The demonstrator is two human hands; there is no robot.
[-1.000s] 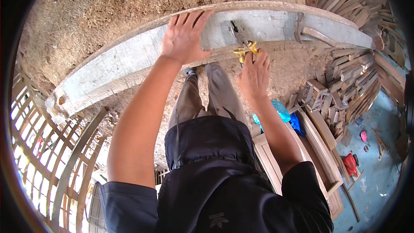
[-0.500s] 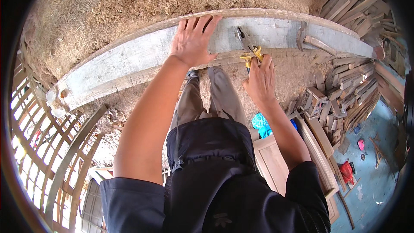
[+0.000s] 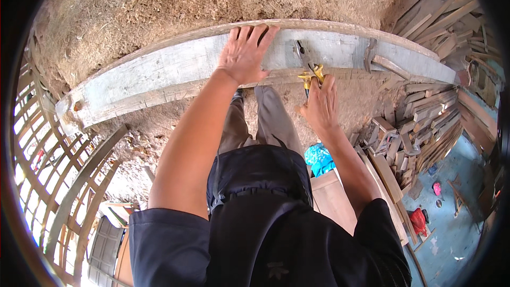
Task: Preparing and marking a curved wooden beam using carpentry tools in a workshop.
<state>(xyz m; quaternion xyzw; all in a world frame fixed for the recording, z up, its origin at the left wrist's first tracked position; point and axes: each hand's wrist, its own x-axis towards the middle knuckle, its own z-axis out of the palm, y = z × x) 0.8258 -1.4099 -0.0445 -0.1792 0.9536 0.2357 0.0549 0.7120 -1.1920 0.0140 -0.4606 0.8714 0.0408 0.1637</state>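
Observation:
A long grey weathered wooden plank [image 3: 159, 74] runs across the view in front of me. My left hand [image 3: 245, 56] lies flat on it, fingers spread, palm down. My right hand [image 3: 319, 107] grips the yellow handles of a pair of pliers [image 3: 308, 64] whose dark jaws rest on the plank's top face, just right of my left hand. A hammer [image 3: 380, 59] lies on the plank further right.
Sawdust and wood shavings [image 3: 212, 0] cover the ground beyond the plank. A stack of cut wooden pieces [image 3: 425, 111] stands at the right. Wooden lattice frames [image 3: 48, 170] lie at the left. A blue floor [image 3: 457, 212] shows at lower right.
Both hands have shifted slightly right along the plank. The right hand has brought the pliers up, so their jaws now lie on the plank's face.

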